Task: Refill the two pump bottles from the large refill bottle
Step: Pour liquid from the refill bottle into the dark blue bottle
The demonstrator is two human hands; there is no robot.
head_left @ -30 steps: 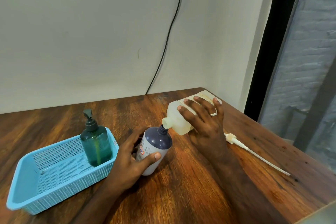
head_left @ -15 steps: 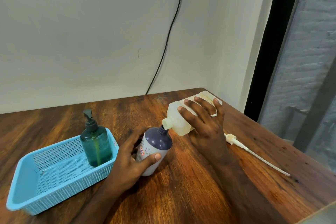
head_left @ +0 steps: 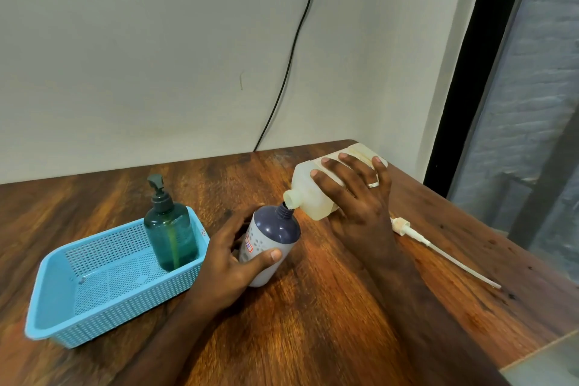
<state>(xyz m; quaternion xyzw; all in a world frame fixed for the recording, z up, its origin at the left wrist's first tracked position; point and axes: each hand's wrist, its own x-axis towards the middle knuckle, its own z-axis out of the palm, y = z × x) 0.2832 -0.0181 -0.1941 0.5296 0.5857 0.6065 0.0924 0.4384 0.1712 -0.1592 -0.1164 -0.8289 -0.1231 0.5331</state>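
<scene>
The left hand (head_left: 233, 260) hides much of the grey bottle (head_left: 269, 243); any liquid flow is perhaps too small to tell.

The table (head_left: 313, 307) is a reddish-brown wood with dark grain streaks and orange highlights; on it, left of the table's middle, the basket (head_left: 56, 298) is light blue with a fine perforated mesh of tiny holes; inside the basket's far right corner the pump bottle (head_left: 170, 236) is translucent dark green with a dark grey pump and a yellow-green tube showing through; right of the basket the open bottle (head_left: 268, 240) has a dark navy shoulder, a pale grey body dotted with small grey spots and a red-and-blue label patch; beyond it the refill bottle (head_left: 313, 197) is cloudy cream-white; the loose pump (head_left: 419, 236) further right is cream-white; a silver ring (head_left: 372, 184) shows on the right hand (head_left: 357, 197); the wall (head_left: 141, 56) is off-white, crossed by a black cable (head_left: 291, 53).
</scene>
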